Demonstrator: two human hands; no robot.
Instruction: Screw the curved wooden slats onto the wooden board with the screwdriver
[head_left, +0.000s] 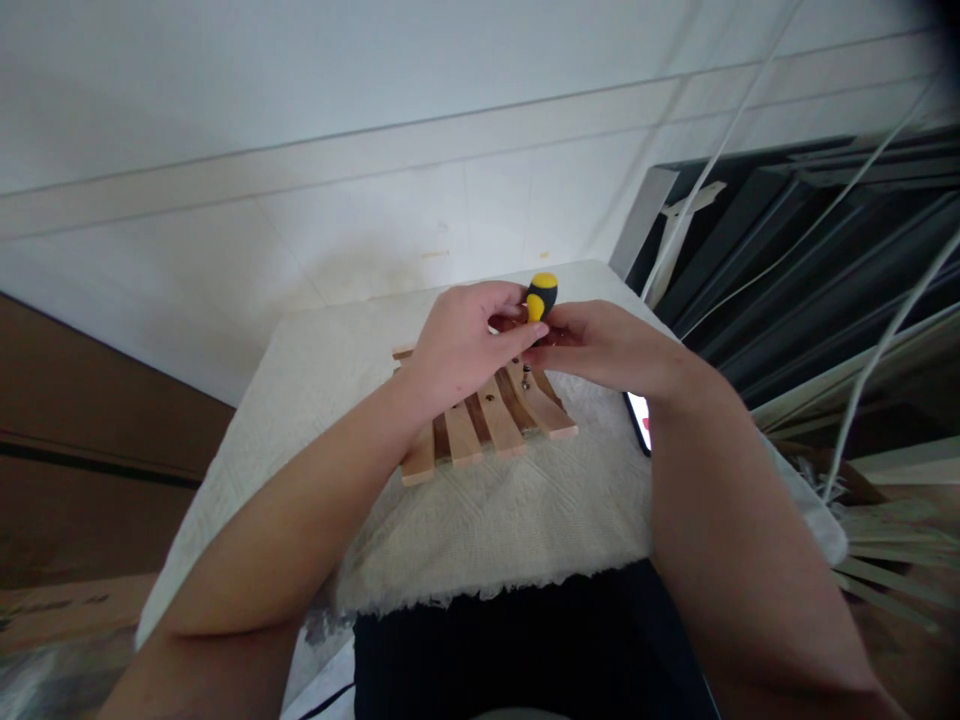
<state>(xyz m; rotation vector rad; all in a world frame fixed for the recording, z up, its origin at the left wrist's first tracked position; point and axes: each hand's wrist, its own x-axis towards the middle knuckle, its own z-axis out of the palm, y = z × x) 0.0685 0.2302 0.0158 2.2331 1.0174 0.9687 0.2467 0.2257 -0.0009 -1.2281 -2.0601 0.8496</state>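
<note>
A stubby yellow and black screwdriver point(542, 292) stands nearly upright over a wooden slatted piece point(501, 425). My left hand point(474, 338) comes over the slats from the left, its thumb and fingers closed on the lower handle. From the right, my right hand point(600, 342) pinches in close below the handle, by the screwdriver's lower part; its fingertips are partly hidden. Below them a metal screw point(526, 377) stands up from the rightmost light slat. Dark screw heads show on other slats, with darker wood between the pale strips. My left hand covers the piece's upper left.
The slatted piece lies on a table with a cream textured cloth point(487, 530). A phone point(640, 422) with a lit screen lies by my right forearm. A white wall point(360, 240) rises behind the table. Dark panels point(810, 230) and hanging white cables point(874, 375) are at the right.
</note>
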